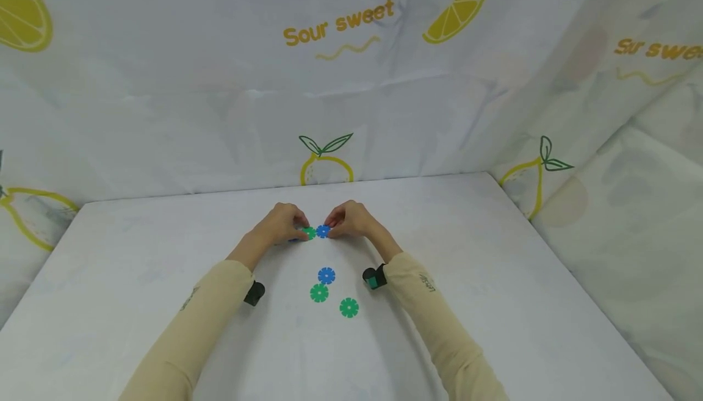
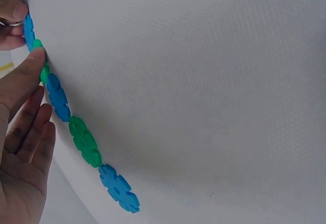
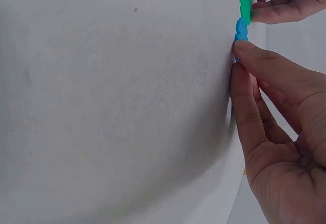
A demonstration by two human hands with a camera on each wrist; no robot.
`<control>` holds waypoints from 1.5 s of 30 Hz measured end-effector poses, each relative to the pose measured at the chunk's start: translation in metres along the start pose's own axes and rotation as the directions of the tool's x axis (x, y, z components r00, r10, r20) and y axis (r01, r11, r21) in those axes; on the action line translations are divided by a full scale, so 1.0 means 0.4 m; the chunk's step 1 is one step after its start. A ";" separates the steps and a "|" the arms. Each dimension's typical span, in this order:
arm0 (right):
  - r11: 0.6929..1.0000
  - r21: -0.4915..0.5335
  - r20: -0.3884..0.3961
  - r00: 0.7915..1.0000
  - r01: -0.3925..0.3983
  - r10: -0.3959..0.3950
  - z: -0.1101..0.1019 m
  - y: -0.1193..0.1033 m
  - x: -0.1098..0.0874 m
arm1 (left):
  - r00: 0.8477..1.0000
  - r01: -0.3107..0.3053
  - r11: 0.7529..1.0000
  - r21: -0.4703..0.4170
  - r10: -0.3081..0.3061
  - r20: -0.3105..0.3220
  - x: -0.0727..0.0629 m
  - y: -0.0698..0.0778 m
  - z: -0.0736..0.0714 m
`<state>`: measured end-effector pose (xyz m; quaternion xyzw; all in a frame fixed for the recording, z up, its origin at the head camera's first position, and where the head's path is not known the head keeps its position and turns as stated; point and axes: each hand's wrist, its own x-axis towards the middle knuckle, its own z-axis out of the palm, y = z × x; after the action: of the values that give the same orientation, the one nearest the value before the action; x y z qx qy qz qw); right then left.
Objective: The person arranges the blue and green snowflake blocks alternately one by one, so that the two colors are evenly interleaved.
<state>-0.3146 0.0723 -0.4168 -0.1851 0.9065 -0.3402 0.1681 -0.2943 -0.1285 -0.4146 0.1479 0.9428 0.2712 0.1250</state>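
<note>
White cloth [image 1: 209,96] covers the walls, softly wrinkled, and before it we see a white table [image 1: 511,303]. At its far part, the left hand [image 1: 282,223] pinches a green disc [image 1: 310,233], and the right hand [image 1: 353,218] pinches a blue disc [image 1: 322,231]. These two discs meet at their edges; whether their slots are joined, we cannot tell. Each disc is thin and flat, probably of plastic, with notches all around the rim, so that we think of a small flower.

From the green disc a row continues on the left side: a second blue disc [image 2: 57,98], a second green disc [image 2: 85,141] and an end blue disc [image 2: 119,189], edge to edge. Nearer to the person, a loose blue disc [image 1: 326,276] and a loose green disc [image 1: 319,293] lie just beside each other, and another green disc [image 1: 348,307] lies apart on their right. In the wrist views, we notice a fine woven grain on the tabletop. Beige sleeves [image 1: 211,303] cover both forearms. On the cloth are printed yellow lemons [image 1: 349,169], with green leaves, and orange letters [image 1: 338,22].
</note>
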 end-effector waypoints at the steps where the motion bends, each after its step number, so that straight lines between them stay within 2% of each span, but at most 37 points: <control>1: 1.000 -0.004 0.001 1.000 0.007 -0.007 0.000 0.000 0.000 | 1.000 -0.006 1.000 0.010 0.006 -0.004 0.000 -0.001 0.001; 6: 1.000 -0.009 0.002 1.000 0.028 -0.028 -0.001 0.002 -0.001 | 1.000 -0.013 0.999 0.033 0.014 -0.010 0.001 -0.004 0.004; 16: 1.000 0.000 0.007 1.000 0.015 -0.015 -0.003 0.010 0.000 | 1.000 -0.006 1.000 0.005 0.006 0.000 0.012 0.001 0.011; 21: 0.999 0.020 -0.021 0.999 0.030 -0.030 -0.010 0.018 -0.012 | 0.999 -0.040 0.999 0.007 0.040 -0.009 0.014 0.007 0.017; 24: 0.997 0.068 -0.048 0.998 0.038 -0.035 -0.016 0.031 -0.023 | 0.997 -0.069 0.998 0.005 0.069 -0.025 0.015 0.011 0.022; 29: 0.987 0.157 -0.064 0.998 0.038 -0.028 -0.032 0.052 -0.052 | 0.995 -0.090 0.996 -0.004 0.089 -0.051 0.023 0.019 0.034; 32: 0.979 0.199 -0.060 0.998 0.047 -0.036 -0.042 0.058 -0.073 | 0.996 -0.073 0.997 -0.011 0.073 -0.054 0.029 0.025 0.038; 39: 0.951 0.286 -0.024 0.993 0.116 -0.114 -0.062 0.071 -0.131 | 0.998 -0.052 0.998 -0.021 0.051 -0.048 0.037 0.036 0.043; 45: 0.928 0.353 0.013 0.991 0.120 -0.133 -0.076 0.080 -0.186 | 0.999 -0.029 0.998 -0.052 0.027 -0.047 0.039 0.040 0.046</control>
<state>-0.2698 0.1448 -0.4036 -0.2162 0.8140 -0.5035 0.1927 -0.2996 -0.1016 -0.4235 0.1514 0.9358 0.3011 0.1033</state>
